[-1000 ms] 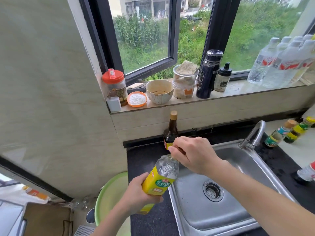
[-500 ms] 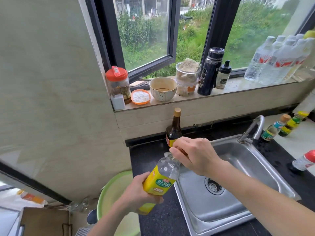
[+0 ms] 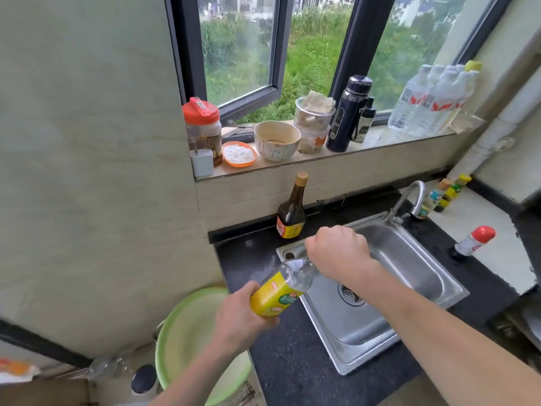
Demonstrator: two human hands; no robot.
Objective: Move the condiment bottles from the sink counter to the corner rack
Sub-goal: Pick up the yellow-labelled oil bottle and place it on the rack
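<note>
The left grip (image 3: pixel 237 315) wraps the base of the yellow bottle (image 3: pixel 278 294), tilted above the tabletop (image 3: pixel 292 361) by the sink (image 3: pixel 409 259); the right grip (image 3: pixel 339 253) curls round its neck—top hidden. Better to close it tight, then carry it upright. Bottles counted: one held, one dark bottle (image 3: pixel 291 212) behind, two small bottles (image 3: pixel 433 199) past the tap (image 3: pixel 398 201), one red-capped bottle (image 3: pixel 474 240)—five.

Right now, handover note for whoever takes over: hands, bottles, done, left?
Left hand grips the yellow-label bottle by its body, tilted beside the sink. Right hand is curled round its neck; cap hidden.
Dark sauce bottle stands behind the sink; red-capped bottle and two small bottles stand right of the faucet.
Done: cannot tell; no rack in view.
Left: rack the held bottle, then the rest.
</note>
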